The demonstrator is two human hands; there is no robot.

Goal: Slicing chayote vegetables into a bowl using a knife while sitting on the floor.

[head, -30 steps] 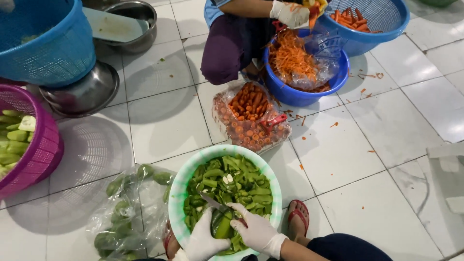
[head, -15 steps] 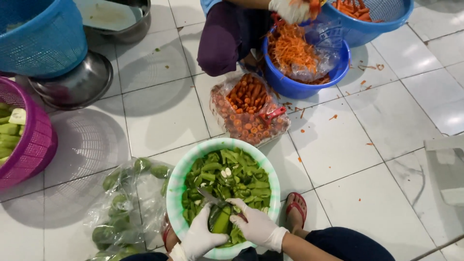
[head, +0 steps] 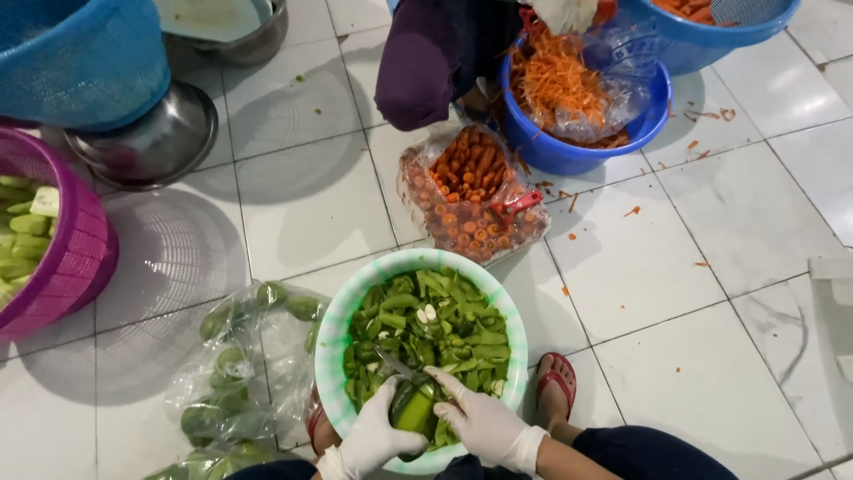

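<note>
A bag of peppers (head: pixel 235 373) lies left of your bowl (head: pixel 330 356). Your left hand (head: pixel 373 436) grips a pepper (head: pixel 410 407). Your right hand (head: pixel 484 422) is closed on a knife (head: pixel 395 364).

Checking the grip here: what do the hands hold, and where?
Left hand grips a green pepper around its lower body; right hand holds the knife handle.

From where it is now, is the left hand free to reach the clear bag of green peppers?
Probably not: the left hand is holding a green pepper over the bowl; otherwise the bag lies unobstructed beside it.
</note>
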